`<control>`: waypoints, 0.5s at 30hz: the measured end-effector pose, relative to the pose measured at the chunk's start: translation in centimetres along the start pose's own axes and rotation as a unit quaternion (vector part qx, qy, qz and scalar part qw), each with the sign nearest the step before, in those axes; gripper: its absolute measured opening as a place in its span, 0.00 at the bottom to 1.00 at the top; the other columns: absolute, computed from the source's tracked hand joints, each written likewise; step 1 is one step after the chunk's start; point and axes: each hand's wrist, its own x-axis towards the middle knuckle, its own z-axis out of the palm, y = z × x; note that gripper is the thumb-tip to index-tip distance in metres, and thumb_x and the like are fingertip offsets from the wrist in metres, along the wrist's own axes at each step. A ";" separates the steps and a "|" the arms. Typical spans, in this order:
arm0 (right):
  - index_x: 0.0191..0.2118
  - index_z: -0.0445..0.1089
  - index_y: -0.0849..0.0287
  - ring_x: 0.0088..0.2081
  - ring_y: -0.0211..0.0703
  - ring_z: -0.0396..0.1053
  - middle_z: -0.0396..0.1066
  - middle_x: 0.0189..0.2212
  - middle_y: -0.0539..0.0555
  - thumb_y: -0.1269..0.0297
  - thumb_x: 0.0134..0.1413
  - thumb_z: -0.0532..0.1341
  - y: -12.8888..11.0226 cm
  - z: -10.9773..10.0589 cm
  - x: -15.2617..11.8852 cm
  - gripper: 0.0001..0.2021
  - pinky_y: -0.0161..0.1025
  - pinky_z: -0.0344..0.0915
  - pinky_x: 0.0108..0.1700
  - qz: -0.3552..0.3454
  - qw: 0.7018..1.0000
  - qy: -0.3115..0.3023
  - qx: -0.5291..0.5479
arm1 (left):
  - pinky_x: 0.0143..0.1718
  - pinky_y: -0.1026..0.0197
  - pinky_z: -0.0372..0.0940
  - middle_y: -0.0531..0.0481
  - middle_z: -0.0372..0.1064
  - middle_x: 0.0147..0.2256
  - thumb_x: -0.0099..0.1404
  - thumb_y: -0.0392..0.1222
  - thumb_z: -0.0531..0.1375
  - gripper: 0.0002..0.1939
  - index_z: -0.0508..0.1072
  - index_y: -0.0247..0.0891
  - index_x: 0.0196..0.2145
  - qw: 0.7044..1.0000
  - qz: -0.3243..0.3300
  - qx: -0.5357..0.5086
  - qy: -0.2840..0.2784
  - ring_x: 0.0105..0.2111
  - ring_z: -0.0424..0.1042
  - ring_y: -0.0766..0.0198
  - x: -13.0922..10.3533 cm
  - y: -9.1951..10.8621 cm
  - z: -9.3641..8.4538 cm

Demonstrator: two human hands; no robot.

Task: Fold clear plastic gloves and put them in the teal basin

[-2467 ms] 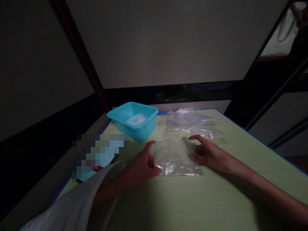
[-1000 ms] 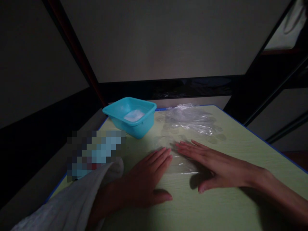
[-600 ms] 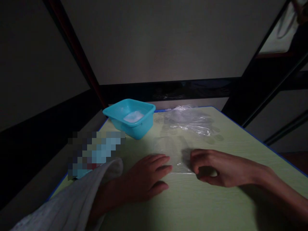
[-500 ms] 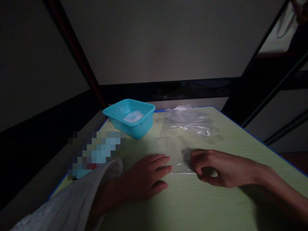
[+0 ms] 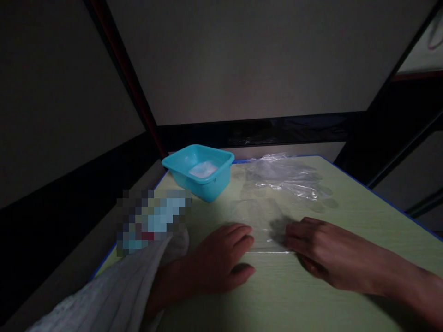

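Plastic sheet, clear and flat, lies on the green bench between the two hands, and pressing it smooth goes best, I judge, with light, even pressure: the film is thin and would likely wrinkle or slide under a hard push, so one hand should anchor its edge while the other works.

Going left to right: a pixelated packet sits at the bench's left edge, with a grey-white sleeve below it. The left hand rests palm down, fingers loosely together, their tips at or just over the sheet's left border; whether they truly pin the film I cannot tell in this dim light. From this hand the sheet lies at about 2 o'clock.

A turquoise tub with something pale inside stands at 12 o'clock from the left hand, well apart. The right hand has its fingers curled, tips touching the sheet's right edge near the lower corner; the sheet lies at 10 o'clock from it. Crumpled clear plastic lies beyond, at about 11 o'clock from the right hand.
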 end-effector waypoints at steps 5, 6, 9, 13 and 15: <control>0.32 0.67 0.59 0.28 0.44 0.65 0.68 0.27 0.53 0.76 0.50 0.53 0.2 0.3 0.2 0.08 0.43 0.62 0.35 -0.027 0.999 0.013 -0.033 | 0.55 0.50 0.58 0.35 0.61 0.53 0.58 0.40 0.57 0.23 0.64 0.28 0.50 1.000 -0.020 -0.011 0.000 0.55 0.60 0.51 0.0 0.1 0.2; 0.32 0.68 0.59 0.29 0.44 0.65 0.68 0.27 0.54 0.75 0.50 0.53 0.3 0.2 0.3 0.08 0.43 0.62 0.35 -0.027 0.999 0.015 -0.026 | 0.55 0.50 0.58 0.34 0.60 0.54 0.59 0.40 0.56 0.24 0.63 0.27 0.52 1.000 -0.026 -0.009 0.002 0.55 0.59 0.51 -0.1 0.0 0.2; 0.32 0.67 0.60 0.32 0.46 0.67 0.69 0.29 0.55 0.75 0.51 0.52 0.8 -0.3 0.3 0.08 0.44 0.63 0.37 -0.014 0.999 0.026 0.013 | 0.55 0.51 0.59 0.34 0.59 0.55 0.61 0.38 0.54 0.24 0.60 0.28 0.55 0.999 -0.049 0.008 0.016 0.56 0.59 0.53 -0.1 -0.5 0.5; 0.33 0.65 0.61 0.35 0.46 0.68 0.69 0.32 0.57 0.75 0.52 0.50 1.4 -1.0 0.0 0.09 0.43 0.64 0.38 0.003 0.992 0.061 0.109 | 0.53 0.53 0.61 0.38 0.65 0.52 0.65 0.33 0.49 0.15 0.68 0.31 0.47 0.997 -0.056 0.035 0.038 0.52 0.65 0.57 -0.1 -1.4 0.3; 0.35 0.64 0.59 0.32 0.43 0.68 0.69 0.31 0.55 0.73 0.54 0.48 1.6 -1.4 -0.3 0.09 0.40 0.64 0.35 0.038 0.981 0.085 0.170 | 0.50 0.54 0.63 0.40 0.70 0.47 0.65 0.33 0.47 0.14 0.71 0.32 0.42 0.996 -0.060 0.021 0.056 0.48 0.69 0.57 0.0 -1.5 -0.3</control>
